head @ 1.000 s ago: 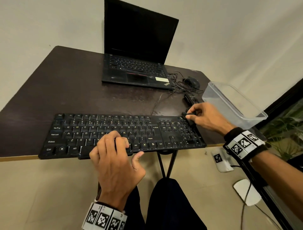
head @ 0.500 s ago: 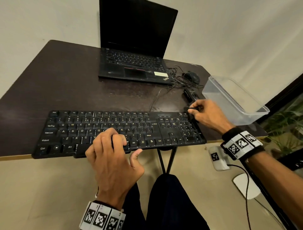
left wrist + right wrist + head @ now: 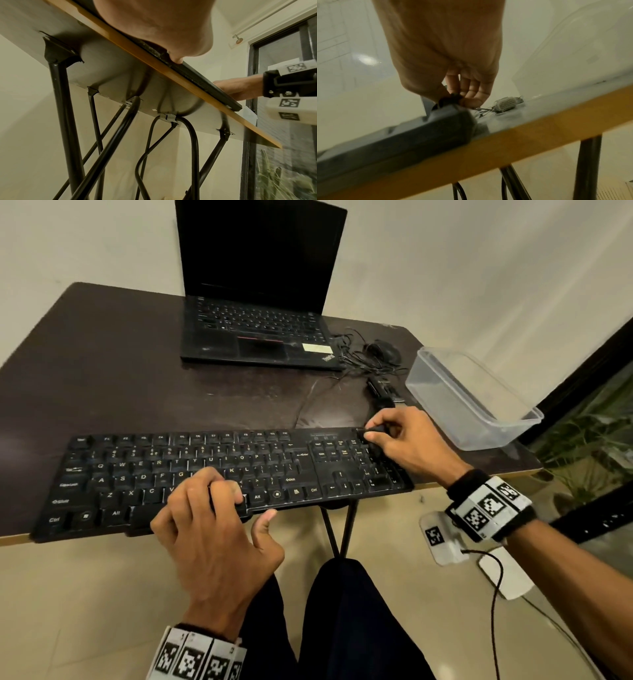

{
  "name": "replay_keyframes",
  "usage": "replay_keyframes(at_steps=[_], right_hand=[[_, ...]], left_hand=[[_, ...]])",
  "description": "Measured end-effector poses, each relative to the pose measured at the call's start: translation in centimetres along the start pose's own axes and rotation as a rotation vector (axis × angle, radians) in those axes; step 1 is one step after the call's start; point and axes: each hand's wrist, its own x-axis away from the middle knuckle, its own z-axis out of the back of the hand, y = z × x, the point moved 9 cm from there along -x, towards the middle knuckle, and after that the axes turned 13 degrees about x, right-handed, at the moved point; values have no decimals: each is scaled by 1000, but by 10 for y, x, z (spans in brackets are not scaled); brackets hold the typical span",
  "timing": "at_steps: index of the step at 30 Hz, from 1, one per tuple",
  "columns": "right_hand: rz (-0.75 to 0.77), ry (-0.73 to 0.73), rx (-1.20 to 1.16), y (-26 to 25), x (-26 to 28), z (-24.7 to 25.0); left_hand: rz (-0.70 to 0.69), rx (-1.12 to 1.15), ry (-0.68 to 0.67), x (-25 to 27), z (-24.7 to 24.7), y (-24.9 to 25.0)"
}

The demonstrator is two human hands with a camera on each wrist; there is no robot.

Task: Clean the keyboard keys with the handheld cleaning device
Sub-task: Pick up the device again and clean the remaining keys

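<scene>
Here two hands work one keyboard [image 3: 144, 470]: left hand [image 3: 212, 529] grips its front edge, right hand [image 3: 407, 440] pinches one cleaning device [image 3: 376, 428].

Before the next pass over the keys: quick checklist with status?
1. Keyboard braced: left hand presses the keys with curled fingers, thumb at the front edge. Ok.
2. Cleaning device held: right hand pinches it. Ok.
3. Tip touching the keys: it is at the far right corner, contact hidden. Cannot tell.
4. Path leftward: left hand covers the middle keys. Not ok.
5. Plastic container apart from right hand. Ok.
</scene>
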Motion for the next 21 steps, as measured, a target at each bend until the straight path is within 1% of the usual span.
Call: replay_keyframes(at_steps=[2,4,6,9,13,15,18,21], right_hand=[[90,-51,25,-22,-1,-2],[137,-78,96,-33,-4,-3],[119,-59,190,-26,-5,1],[50,-24,167,-4,-4,11],[39,-25,250,-4,-7,9],[56,-29,251,-9,-7,9],[141,-82,182,-33,-10,3],[267,-114,127,-81,-15,-17]], left_hand=[[13,7,-3,0,-1,-1],[4,19,1,0,1,0],[2,18,-1,0,2,-2],[16,24,-11,0,0,-2],[3,14,-33,-2,-1,-1],[16,-4,-44,-2,-3,-2],[38,-16,-56,-2,-5,-2],[35,-11,-41,-2,-3,-1]])
